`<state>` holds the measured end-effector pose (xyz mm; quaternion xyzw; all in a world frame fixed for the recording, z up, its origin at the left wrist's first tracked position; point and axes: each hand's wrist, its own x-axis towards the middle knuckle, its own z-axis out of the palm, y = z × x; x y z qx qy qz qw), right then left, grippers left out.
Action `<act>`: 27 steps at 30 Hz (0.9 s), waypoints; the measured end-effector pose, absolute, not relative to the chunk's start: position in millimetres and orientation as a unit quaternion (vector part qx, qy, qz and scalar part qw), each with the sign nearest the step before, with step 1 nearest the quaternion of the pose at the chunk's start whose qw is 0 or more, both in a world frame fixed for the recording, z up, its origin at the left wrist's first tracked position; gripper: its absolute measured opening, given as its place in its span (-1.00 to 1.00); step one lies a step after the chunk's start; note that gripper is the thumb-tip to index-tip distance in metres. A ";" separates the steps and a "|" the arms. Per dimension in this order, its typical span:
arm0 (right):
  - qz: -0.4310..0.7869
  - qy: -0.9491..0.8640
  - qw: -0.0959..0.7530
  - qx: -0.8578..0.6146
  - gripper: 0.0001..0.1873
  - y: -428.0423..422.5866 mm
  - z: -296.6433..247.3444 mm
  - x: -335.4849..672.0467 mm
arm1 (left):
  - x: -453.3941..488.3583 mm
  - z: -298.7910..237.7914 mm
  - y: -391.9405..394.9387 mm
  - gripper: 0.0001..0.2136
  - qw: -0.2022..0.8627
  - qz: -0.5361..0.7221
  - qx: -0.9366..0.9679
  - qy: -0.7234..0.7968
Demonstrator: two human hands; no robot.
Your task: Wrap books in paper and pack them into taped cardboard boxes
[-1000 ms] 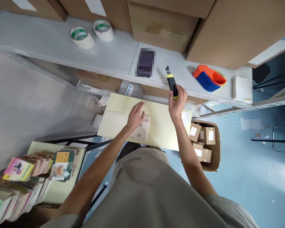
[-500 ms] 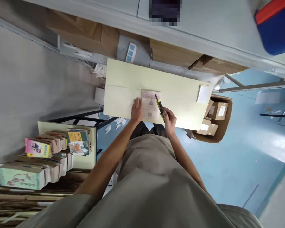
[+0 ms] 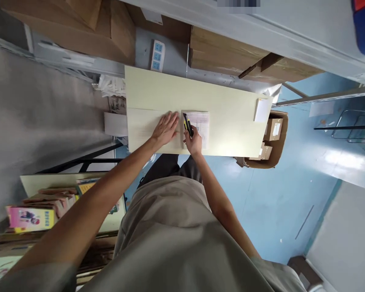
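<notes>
A thin pale booklet (image 3: 203, 121) with faint pinkish print lies flat on the cream tabletop (image 3: 231, 117). My right hand (image 3: 194, 141) grips a yellow and black utility knife (image 3: 187, 123) over the booklet's left part, its tip near the upper left corner. Whether the blade touches the paper I cannot tell. Just left of the booklet, my left hand (image 3: 166, 127) rests palm down on the table with its fingers stretched out, holding nothing.
A white pad (image 3: 261, 110) lies at the table's right end. Beyond the back edge are a power strip (image 3: 157, 56) and cardboard boxes (image 3: 225, 50). An open carton (image 3: 276, 150) with small boxes stands at the right. Stacked books (image 3: 33, 217) fill a stand at the lower left.
The knife in my right hand has moved left, from the booklet's right edge to its left side. My left hand has shifted left off the booklet's edge and flattened. The view has shifted.
</notes>
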<state>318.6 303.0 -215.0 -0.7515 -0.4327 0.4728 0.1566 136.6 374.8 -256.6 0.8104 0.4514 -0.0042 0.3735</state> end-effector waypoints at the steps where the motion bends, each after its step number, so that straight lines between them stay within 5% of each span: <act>1: 0.450 -0.460 0.126 -0.755 -0.42 308.5 -217.1 314.5 | 133.9 -256.9 378.7 -0.23 0.374 -0.009 0.814 0.445; 10: 0.359 -0.539 -0.036 -0.761 -0.28 338.5 -215.7 289.5 | 126.6 -257.7 390.5 -0.19 0.368 -0.021 0.829 0.421; 27: 0.338 -0.532 -0.088 -0.771 -0.26 335.5 -199.1 274.7 | 125.2 -264.1 391.3 -0.23 0.362 -0.017 0.837 0.409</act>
